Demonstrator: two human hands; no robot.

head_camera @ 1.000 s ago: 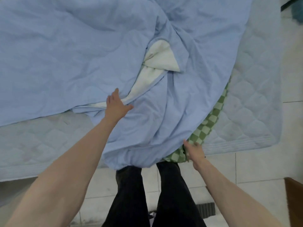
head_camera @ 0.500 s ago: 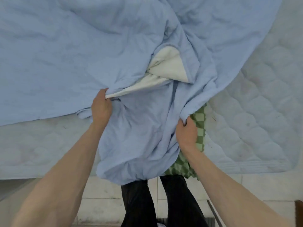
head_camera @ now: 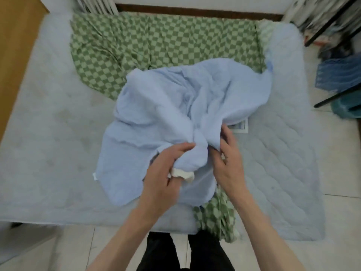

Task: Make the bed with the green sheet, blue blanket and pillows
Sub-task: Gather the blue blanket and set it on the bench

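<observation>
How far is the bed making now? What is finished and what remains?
Nothing looks finished. The green sheet lies crumpled at the head of the bare mattress, one end hanging over the foot. In hand: the left hand and right hand both grip the bunched blue blanket. Left: spread sheet, then blanket; no pillows are in view.

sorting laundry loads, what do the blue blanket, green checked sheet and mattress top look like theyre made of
Blue blanket: soft, thin matte fabric, possibly cotton; it crumples into fine creases, with a white underside showing by the left hand.
Green checked sheet: thin woven cloth, matte, lying in loose wrinkles.
Mattress: pale quilted fabric, with stitched wavy lines and padded puffs between them.
</observation>
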